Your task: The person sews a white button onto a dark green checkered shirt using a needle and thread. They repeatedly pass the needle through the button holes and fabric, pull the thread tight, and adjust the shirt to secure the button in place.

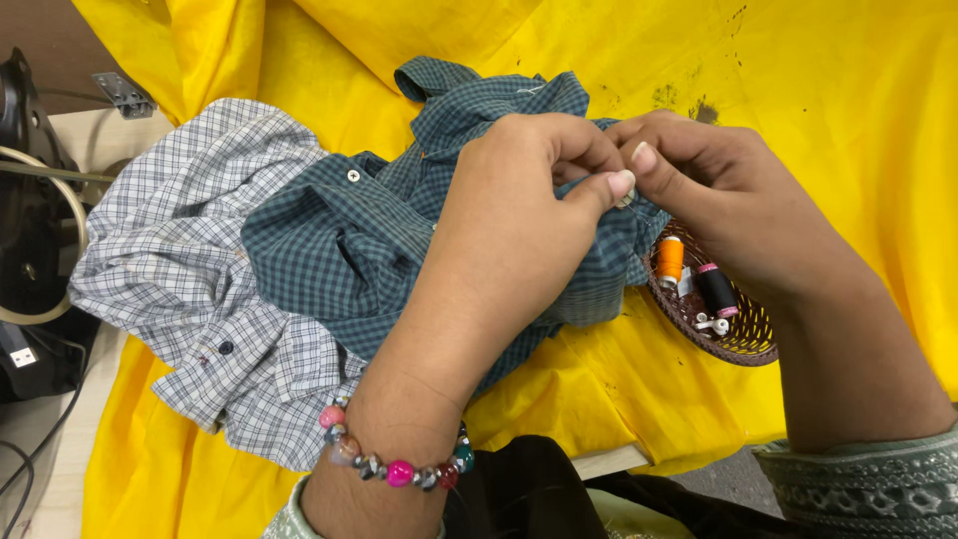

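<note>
Green shirt [339,250], both hands pinching.
Left hand [519,200] and right hand [718,190] grip its fabric; basket [743,344] of spools beside.

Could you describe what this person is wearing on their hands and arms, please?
The left hand is bare, with a bead bracelet at the wrist: pink, teal and silvery beads. The right hand wears no jewellery that shows; its forearm ends in a grey-green sleeve with an embroidered, patterned cuff. The fingernails are unpainted.
</note>
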